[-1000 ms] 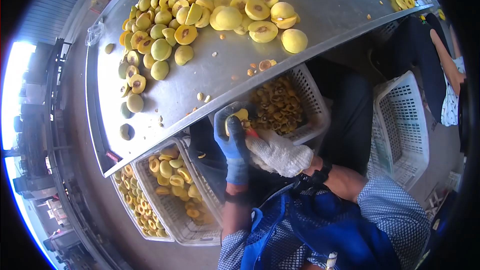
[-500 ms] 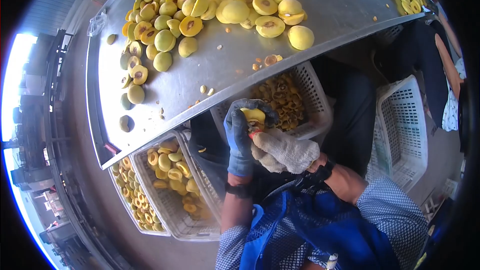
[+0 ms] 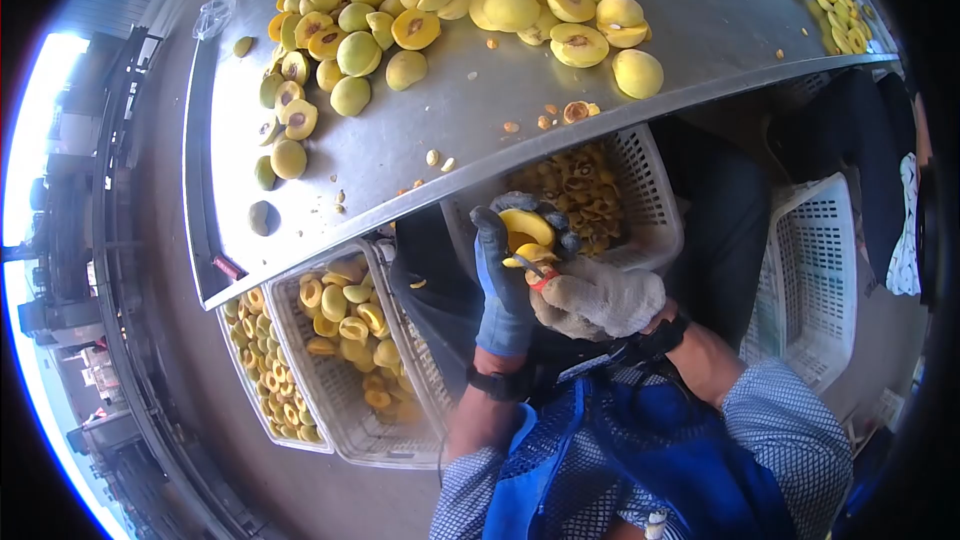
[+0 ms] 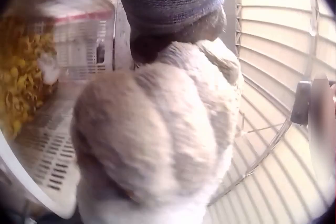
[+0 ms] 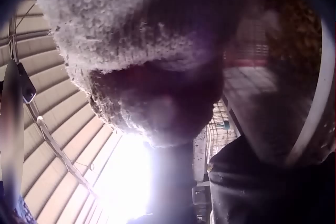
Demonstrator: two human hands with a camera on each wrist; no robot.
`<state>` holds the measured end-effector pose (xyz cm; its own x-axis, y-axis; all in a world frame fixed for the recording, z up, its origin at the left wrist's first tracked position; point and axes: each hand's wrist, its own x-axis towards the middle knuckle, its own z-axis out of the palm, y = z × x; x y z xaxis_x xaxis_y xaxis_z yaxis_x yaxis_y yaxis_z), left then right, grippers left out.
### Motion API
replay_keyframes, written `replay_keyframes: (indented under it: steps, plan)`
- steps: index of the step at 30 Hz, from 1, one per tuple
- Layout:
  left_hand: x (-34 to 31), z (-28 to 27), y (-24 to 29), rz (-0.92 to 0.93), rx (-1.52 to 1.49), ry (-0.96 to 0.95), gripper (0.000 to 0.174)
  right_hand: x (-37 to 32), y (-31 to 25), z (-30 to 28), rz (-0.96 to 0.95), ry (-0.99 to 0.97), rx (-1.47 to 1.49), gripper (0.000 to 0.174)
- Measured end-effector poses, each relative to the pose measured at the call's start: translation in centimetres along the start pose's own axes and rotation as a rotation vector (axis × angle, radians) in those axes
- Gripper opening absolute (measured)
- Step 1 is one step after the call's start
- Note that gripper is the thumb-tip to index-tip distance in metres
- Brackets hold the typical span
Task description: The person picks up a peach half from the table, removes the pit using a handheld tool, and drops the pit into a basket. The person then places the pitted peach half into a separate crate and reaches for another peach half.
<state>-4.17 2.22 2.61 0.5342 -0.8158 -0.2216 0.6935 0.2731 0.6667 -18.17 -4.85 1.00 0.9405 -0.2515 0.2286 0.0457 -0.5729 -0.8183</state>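
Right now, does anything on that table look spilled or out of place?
Only small things: pits and scraps lie scattered near the table's front edge, and one peach half sits alone by the left rim, apart from the pile.

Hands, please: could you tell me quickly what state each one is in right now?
Left hand: closed around a peach half.
Right hand: closed on a small red-handled tool.
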Motion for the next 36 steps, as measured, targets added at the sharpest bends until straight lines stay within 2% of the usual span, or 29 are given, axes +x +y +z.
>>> replay_keyframes:
  steps: [1, 2, 4, 7, 8, 9, 10, 12, 13, 15, 17, 19, 21, 22, 23, 24, 25, 27, 28, 30, 31, 32, 34, 35, 36]
  plan:
    - [0.0, 0.0, 0.0, 0.012, 0.064, 0.054, 0.061, -0.4, -0.1, -0.5, 0.028, -0.062, -0.108, 0.024]
    - [-0.1, -1.6, -0.3, 0.087, 0.262, 0.101, 0.063, -0.5, -0.1, -1.1, 0.031, -0.055, -0.138, 0.024]
    - [-1.0, -2.0, 2.7, 0.160, 0.547, 0.153, 0.063, -0.6, 0.3, -1.6, 0.270, -0.024, 0.201, 0.023]
    - [-3.5, -5.4, 10.3, 0.233, 0.853, 0.201, 0.058, 1.4, 2.1, -1.1, 0.974, -0.008, 1.303, 0.034]
    - [-4.6, -7.1, 13.1, 0.327, 1.080, 0.193, 0.052, 1.8, 2.7, -0.2, 1.079, 0.195, 1.444, 0.041]
    - [-5.4, -8.3, 16.1, 0.370, 1.291, 0.232, 0.047, 2.1, 3.0, -0.4, 1.154, 0.216, 1.399, 0.043]
    - [-6.1, -9.6, 19.1, 0.411, 1.501, 0.284, 0.041, 2.0, 3.1, -0.2, 1.118, 0.206, 1.304, 0.047]
    - [-6.0, -11.8, 24.2, 0.374, 1.685, 0.541, 0.034, 2.0, 3.0, 0.4, 1.112, 0.186, 1.149, 0.053]
    - [-4.4, -13.3, 26.2, 0.351, 1.673, 0.691, 0.032, 2.2, 3.1, 0.6, 1.138, 0.171, 1.084, 0.054]
    - [0.0, -17.3, 29.7, 0.376, 1.741, 0.834, 0.043, 2.7, 3.4, 1.3, 1.112, 0.128, 1.018, 0.053]
    - [4.5, -22.4, 31.7, 0.417, 2.338, 0.807, 0.057, 3.1, 3.2, 1.6, 1.091, 0.103, 0.898, 0.051]
    - [7.8, -27.2, 32.6, 0.076, 2.337, 0.703, 0.065, 3.7, 2.5, 1.7, 1.079, 0.109, 0.807, 0.045]
    - [8.6, -24.0, 32.7, 0.029, 2.206, 0.694, 0.054, 3.3, 2.1, 2.0, 1.053, 0.116, 0.767, 0.042]
    - [8.2, -22.8, 32.2, 0.103, 1.871, 0.707, 0.050, 1.6, 4.1, 2.9, 1.041, 0.188, 1.080, 0.035]
    - [7.4, -21.5, 31.5, 0.168, 1.535, 0.709, 0.047, 1.6, 3.8, 2.6, 1.025, 0.140, 1.007, 0.034]
    - [5.7, -19.0, 30.2, 0.342, 1.226, 0.551, 0.041, 2.1, 3.1, 2.2, 1.005, 0.091, 0.936, 0.033]
    - [4.3, -17.6, 28.7, 0.406, 1.021, 0.416, 0.043, 2.6, 2.2, 1.9, 0.986, 0.043, 0.867, 0.032]
    - [1.7, -14.8, 24.7, 0.494, 0.669, 0.151, 0.044, 3.8, 0.6, 1.4, 0.899, -0.085, 0.650, 0.035]
    - [0.9, -12.7, 22.5, 0.524, 0.604, 0.126, 0.044, 4.7, -0.4, 1.1, 0.854, -0.144, 0.535, 0.037]
    - [-0.1, -8.9, 18.4, 0.476, 0.327, 0.051, 0.049, 6.8, -3.6, 0.4, 0.659, -0.100, 0.354, 0.046]
    - [-0.2, -7.7, 16.0, 0.474, 0.403, 0.135, 0.056, 7.6, -4.8, 0.0, 0.614, -0.100, 0.285, 0.047]
    - [0.2, -7.4, 13.9, 0.519, 0.603, 0.153, 0.058, 8.0, -5.6, -0.1, 0.556, -0.059, 0.250, 0.047]
    - [0.9, -5.7, 9.9, 0.515, 0.610, 0.167, 0.063, 8.7, -7.0, -0.7, 0.462, 0.003, 0.161, 0.047]
    - [0.8, -4.0, 8.6, 0.459, 0.417, 0.170, 0.065, 8.7, -7.3, -0.9, 0.472, 0.014, 0.145, 0.047]
    - [0.4, -2.5, 8.2, 0.367, 0.350, 0.197, 0.068, 8.8, -7.5, -1.2, 0.480, 0.021, 0.128, 0.047]
